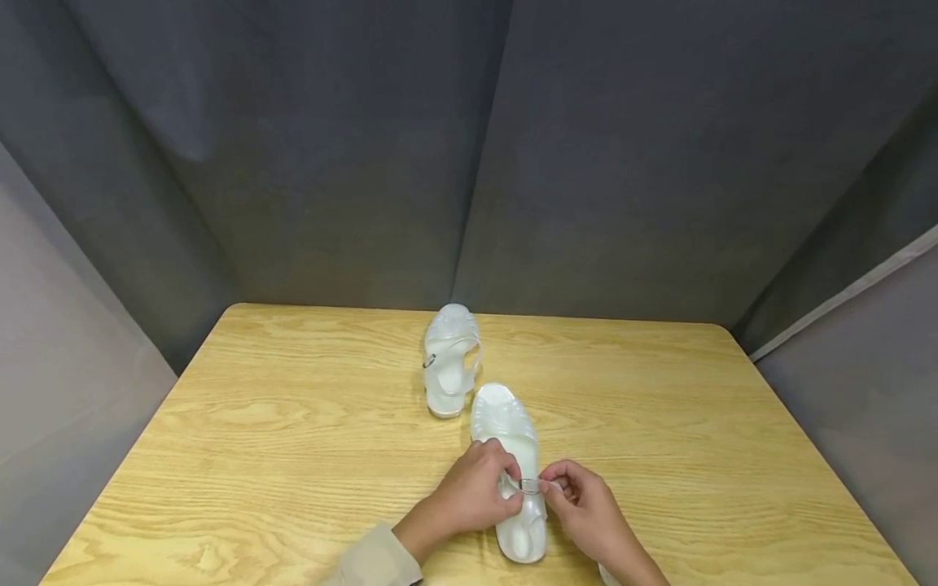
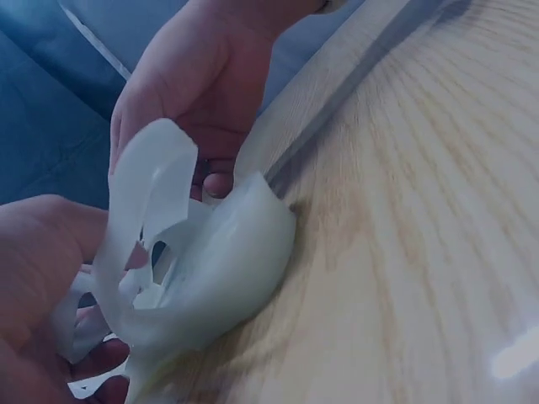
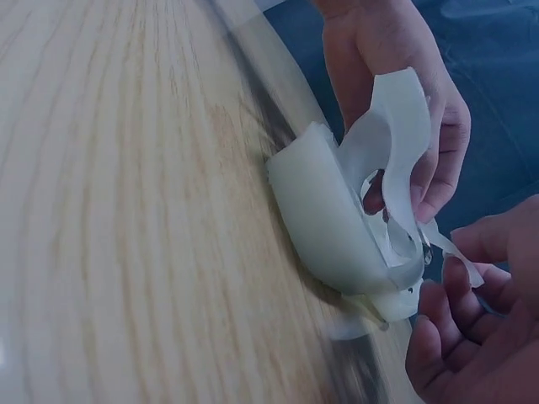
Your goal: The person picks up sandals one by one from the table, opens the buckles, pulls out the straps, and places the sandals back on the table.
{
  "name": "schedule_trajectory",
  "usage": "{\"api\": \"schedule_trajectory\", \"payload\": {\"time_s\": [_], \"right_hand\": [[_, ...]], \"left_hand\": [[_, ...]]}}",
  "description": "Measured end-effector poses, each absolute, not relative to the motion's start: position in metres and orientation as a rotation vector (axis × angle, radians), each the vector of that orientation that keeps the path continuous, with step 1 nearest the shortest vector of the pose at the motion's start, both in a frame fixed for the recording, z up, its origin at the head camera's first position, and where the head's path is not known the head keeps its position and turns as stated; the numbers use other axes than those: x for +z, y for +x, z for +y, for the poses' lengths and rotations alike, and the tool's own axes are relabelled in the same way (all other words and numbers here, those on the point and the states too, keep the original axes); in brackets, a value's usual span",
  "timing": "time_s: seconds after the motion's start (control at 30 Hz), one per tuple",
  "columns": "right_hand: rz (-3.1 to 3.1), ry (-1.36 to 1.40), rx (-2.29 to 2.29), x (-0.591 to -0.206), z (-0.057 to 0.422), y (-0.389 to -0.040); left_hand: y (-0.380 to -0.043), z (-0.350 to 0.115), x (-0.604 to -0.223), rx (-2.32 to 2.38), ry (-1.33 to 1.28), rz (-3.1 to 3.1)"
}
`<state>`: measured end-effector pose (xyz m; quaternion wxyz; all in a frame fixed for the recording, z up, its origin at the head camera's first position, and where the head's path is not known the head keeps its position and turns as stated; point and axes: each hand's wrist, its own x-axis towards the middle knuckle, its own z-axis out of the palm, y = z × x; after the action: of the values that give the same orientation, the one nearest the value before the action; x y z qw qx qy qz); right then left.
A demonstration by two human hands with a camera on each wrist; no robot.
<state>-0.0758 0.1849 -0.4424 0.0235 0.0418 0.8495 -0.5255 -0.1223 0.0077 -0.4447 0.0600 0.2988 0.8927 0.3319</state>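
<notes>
Head view shows the left hand (image 1: 472,491) gripping the nearer sandal (image 1: 500,413) beside its buckle (image 1: 528,486), likely steadying it. The right hand (image 1: 592,513) pinches the strap end (image 3: 448,246), apparently for control.

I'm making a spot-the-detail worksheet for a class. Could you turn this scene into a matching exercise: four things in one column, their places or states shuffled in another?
Things:
1. far sandal
2. curtain
3. right hand
4. near sandal

Places or states:
A. pinching a strap
B. on the table, with the left hand at its buckle
C. on the table, touched by no hand
D. dark grey, hanging beyond the table

Right pairs: 1-C, 2-D, 3-A, 4-B
</notes>
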Motion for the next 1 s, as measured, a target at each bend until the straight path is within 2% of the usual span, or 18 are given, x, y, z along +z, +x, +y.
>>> {"api": "schedule_trajectory", "payload": {"time_s": [0.43,1.0], "right_hand": [[2.584,0.164,-1.625,-0.446,0.188,-0.076],[2.523,0.2,-1.644,-0.446,0.188,-0.08]], "left_hand": [[-0.117,0.011,-0.459,1.386,0.844,2.615],[-0.116,0.012,-0.463,1.477,0.814,2.605]]}}
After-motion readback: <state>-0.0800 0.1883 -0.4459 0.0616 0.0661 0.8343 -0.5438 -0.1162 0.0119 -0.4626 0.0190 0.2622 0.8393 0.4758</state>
